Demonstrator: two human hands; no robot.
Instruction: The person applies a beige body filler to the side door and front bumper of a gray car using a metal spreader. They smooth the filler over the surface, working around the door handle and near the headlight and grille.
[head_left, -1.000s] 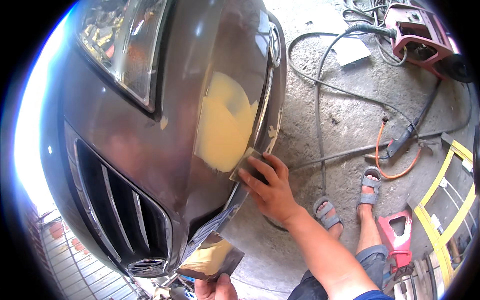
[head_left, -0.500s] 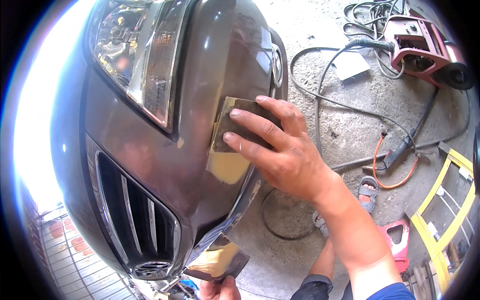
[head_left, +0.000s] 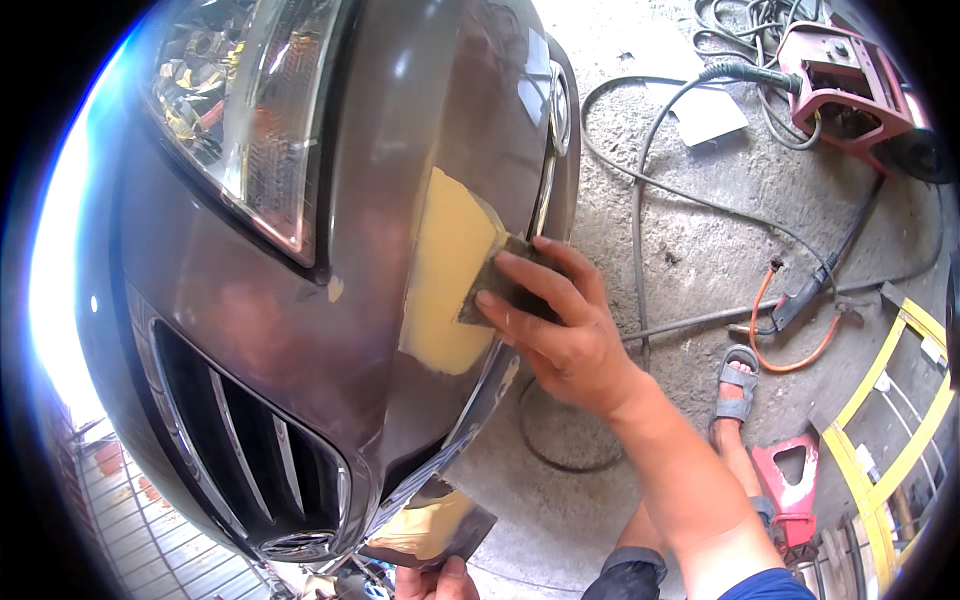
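A thin dark putty spreader (head_left: 512, 282) is gripped in my right hand (head_left: 570, 325), its edge against the right side of a yellow filler patch (head_left: 440, 275). That patch lies on the corner of a brown car bumper (head_left: 270, 300), below the headlight (head_left: 275, 120). My left hand (head_left: 437, 583), low in the view, pinches the edge of a dark flat plate (head_left: 478, 532), thumb on top. Yellow putty (head_left: 425, 525) is spread over the plate, which sits close under the bumper's lower edge.
On the concrete at upper right stands a red wheeled machine (head_left: 850, 70) with looped cables (head_left: 640, 180). A white sheet (head_left: 712, 120) lies beside it. Farther right are a yellow frame (head_left: 865, 465) and a red stand (head_left: 790, 500). A sandalled foot (head_left: 735, 390) is near my right forearm.
My right hand has drawn the spreader right and down, uncovering a large smooth yellow patch on the bumper. The left hand still holds the plate in about the same place.
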